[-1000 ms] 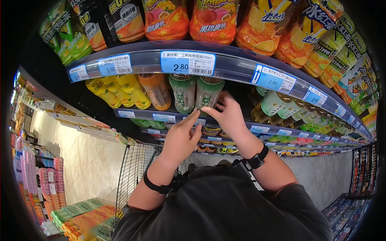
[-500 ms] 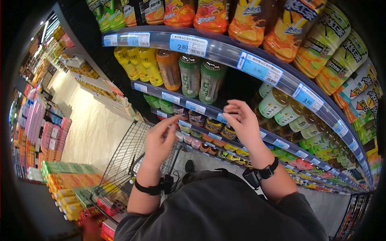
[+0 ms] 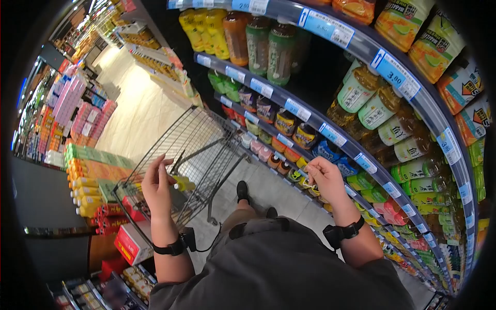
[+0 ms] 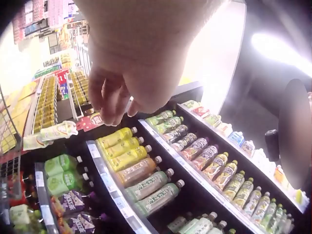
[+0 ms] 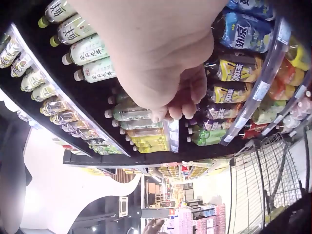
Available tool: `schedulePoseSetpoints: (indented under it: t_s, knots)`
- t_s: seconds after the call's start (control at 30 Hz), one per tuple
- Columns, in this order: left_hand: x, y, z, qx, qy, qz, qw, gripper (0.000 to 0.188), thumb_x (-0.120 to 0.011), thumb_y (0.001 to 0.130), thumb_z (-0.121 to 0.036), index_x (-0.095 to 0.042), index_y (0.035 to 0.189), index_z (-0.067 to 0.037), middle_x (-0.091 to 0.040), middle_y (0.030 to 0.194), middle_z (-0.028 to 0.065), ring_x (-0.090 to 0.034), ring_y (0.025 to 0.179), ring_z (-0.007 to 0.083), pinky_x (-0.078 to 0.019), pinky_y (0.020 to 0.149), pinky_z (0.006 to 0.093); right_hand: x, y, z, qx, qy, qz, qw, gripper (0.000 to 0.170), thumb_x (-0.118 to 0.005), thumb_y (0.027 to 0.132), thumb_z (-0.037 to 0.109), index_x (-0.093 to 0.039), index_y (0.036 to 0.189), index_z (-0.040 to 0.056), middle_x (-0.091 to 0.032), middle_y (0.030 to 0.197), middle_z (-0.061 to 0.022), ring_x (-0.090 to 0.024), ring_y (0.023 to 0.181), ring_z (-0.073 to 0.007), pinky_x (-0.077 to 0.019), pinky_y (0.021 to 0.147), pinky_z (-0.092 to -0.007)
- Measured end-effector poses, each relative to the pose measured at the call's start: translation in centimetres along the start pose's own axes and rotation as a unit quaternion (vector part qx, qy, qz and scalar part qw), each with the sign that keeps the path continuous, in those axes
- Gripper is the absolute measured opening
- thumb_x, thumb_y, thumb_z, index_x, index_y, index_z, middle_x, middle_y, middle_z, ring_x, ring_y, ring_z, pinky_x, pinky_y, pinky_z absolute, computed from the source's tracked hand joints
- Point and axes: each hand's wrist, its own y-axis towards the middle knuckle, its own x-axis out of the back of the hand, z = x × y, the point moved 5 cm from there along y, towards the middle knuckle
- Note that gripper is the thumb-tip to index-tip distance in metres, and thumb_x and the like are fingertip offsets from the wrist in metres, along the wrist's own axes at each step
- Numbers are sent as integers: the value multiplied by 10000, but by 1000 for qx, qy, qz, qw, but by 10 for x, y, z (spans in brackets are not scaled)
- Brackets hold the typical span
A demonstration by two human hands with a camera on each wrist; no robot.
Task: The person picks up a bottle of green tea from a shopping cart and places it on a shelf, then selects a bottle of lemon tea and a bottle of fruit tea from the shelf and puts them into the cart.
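Note:
My left hand (image 3: 156,183) hangs over the wire shopping cart (image 3: 194,135), its fingers bent loosely and nothing in them. Beside its fingertips in the head view, a small bottle with a yellow-green end (image 3: 183,183) shows against the cart. My right hand (image 3: 326,181) is in front of the lower shelves with loosely curled fingers; in the right wrist view no item shows in it. Two green-labelled tea bottles (image 3: 281,54) stand side by side at the front of the shelf, next to an orange-brown bottle (image 3: 236,39) and several yellow bottles (image 3: 201,33).
Shelves with blue price tags (image 3: 333,135) curve along the right, holding rows of bottled drinks (image 3: 357,93). A pale tiled aisle (image 3: 137,98) runs off at the upper left. Stacked drink packs (image 3: 101,168) and a red-and-white carton (image 3: 133,243) lie left of the cart.
Both hands have come away from the green-labelled bottle and back from the shelf, moving apart. The head view has swung down and left, bringing more of the cart and floor into sight.

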Motion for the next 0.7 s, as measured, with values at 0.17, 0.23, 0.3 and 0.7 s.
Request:
schedulePoseSetpoints:
  t_s: [0.17,0.23,0.3,0.7]
  knots:
    - [32,-25,3,16,32,-78,996,210,-586,1054,-177,-650,1156,-5,-659,836,37,-539,608,64,-431,561,207,-2,-19,-10,-9,-17,34,999,187,-532,1066,143,-610,958,13,-555,650,8,-504,575,-67,-399,550,-235]
    - [39,-32,-3,18,34,-98,994,194,-597,1054,-203,-635,1054,-12,-604,762,14,-529,594,64,-419,542,207,-1,-19,-16,-10,5,32,999,204,-517,1072,157,-611,953,20,-564,655,0,-515,587,-71,-411,556,-236]
    - [50,-38,-3,20,45,-102,994,198,-594,1057,-207,-619,1003,-19,-589,735,9,-530,593,61,-418,531,208,-4,-19,-17,-19,-10,28,999,206,-514,1073,158,-610,953,22,-573,657,-3,-525,595,-74,-420,560,-236]
    - [175,-83,39,30,54,-172,983,213,-570,1070,-202,-593,939,-35,-565,706,-6,-520,588,49,-410,521,212,-118,3,-12,-68,-33,144,987,108,-600,1027,113,-637,984,21,-708,814,-52,-679,755,-124,-516,676,-262]
